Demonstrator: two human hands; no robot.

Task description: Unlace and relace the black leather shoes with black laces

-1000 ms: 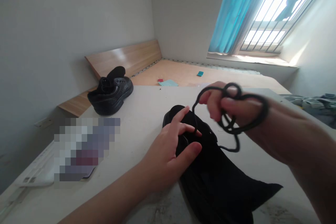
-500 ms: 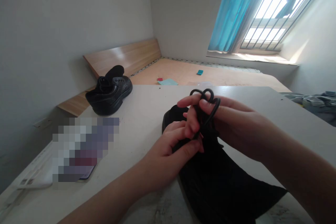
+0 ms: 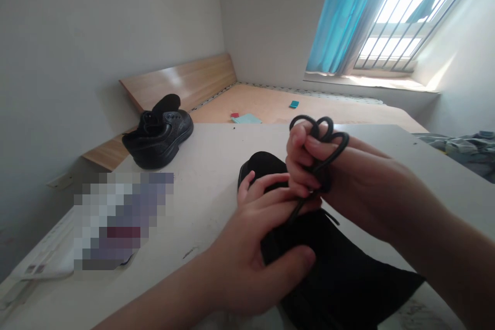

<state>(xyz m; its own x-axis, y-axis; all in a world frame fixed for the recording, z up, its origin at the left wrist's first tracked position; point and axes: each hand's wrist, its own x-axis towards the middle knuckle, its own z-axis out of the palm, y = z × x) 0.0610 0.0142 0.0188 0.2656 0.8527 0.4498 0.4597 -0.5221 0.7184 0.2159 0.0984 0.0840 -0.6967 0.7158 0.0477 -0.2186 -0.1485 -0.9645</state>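
Note:
A black shoe (image 3: 344,273) lies in front of me on the white table, its toe pointing away. My right hand (image 3: 328,160) is closed above it, pinching a bundle of black shoelace (image 3: 340,144) whose loops stand up over the fingers. One strand of the lace runs down from there to the shoe. Across the shoe's upper lies my left hand (image 3: 266,237), fingers stretched out and thumb apart. Its index fingertip is close beneath the right hand, partly hidden there. A second black shoe (image 3: 158,139) with an open top stands at the far left of the table.
On the left of the white table (image 3: 204,180) is a pixelated patch over some flat items (image 3: 124,227), with a white object (image 3: 50,252) beside it. Beyond the table are a bed (image 3: 263,98) with small items on it and a wooden headboard (image 3: 185,77). Clothes (image 3: 467,149) lie at right.
My right hand has risen and moved right with the lace loops. My left hand's thumb has come away from the lace, and its fingers have spread over the shoe.

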